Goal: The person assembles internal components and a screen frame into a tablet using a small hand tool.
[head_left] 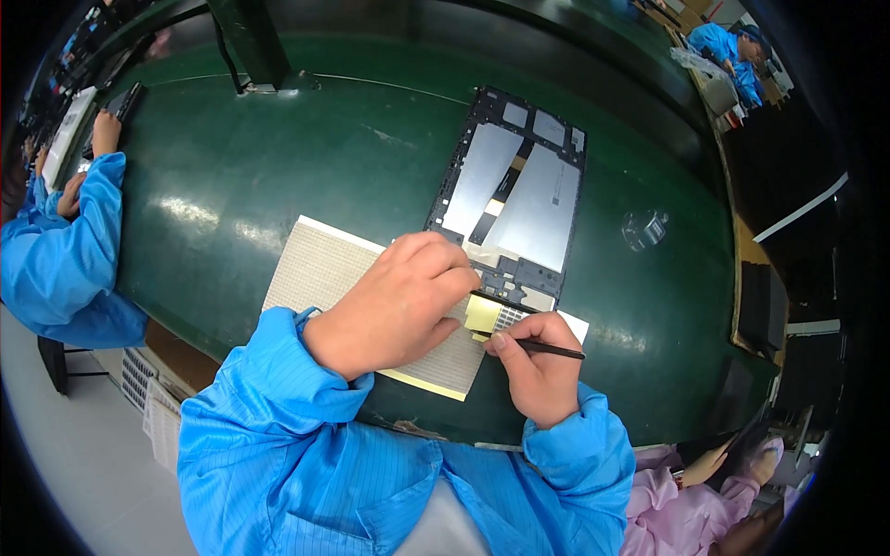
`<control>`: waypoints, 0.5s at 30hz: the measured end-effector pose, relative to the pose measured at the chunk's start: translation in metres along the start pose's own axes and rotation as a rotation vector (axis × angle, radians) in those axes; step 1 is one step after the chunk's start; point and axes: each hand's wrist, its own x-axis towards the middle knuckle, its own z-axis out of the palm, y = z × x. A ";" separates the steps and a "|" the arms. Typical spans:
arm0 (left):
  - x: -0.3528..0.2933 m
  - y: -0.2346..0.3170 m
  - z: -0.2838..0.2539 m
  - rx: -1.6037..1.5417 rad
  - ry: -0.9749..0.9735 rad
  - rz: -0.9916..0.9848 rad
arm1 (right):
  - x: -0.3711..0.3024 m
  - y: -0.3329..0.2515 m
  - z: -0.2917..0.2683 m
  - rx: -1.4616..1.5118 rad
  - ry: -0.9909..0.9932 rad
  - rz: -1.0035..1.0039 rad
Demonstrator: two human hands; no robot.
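Note:
My right hand [540, 366] grips black tweezers [554, 349] like a pen, their tip against a small yellow piece of sheet [482, 315]. My left hand [399, 296] is closed, its fingers bent at the lower edge of a black device housing [475, 111]. Its fingertips are partly hidden, so what they pinch cannot be made out. The housing lies flat, with silver panels [542, 204] and a dark ribbon cable [505, 190] between them. Under my left hand lies a beige sheet [320, 264] with a fine grid. A white sheet with small dark marks [510, 317] sits by the yellow piece.
The dark green table [278, 157] carries a small clear plastic piece [644, 229] to the right. A dark green post [248, 42] stands at the back. Co-workers in blue sleeves [65, 250] sit at left; one in pink [681, 510] is at lower right.

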 end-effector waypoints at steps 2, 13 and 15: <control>0.002 0.000 -0.001 -0.016 0.000 -0.002 | -0.002 -0.001 -0.004 -0.045 0.036 -0.037; 0.000 -0.007 -0.004 -0.085 0.016 -0.017 | 0.046 -0.028 0.001 -0.042 0.003 -0.123; 0.001 -0.007 -0.006 -0.081 0.010 -0.023 | 0.048 -0.025 -0.001 -0.031 -0.006 -0.134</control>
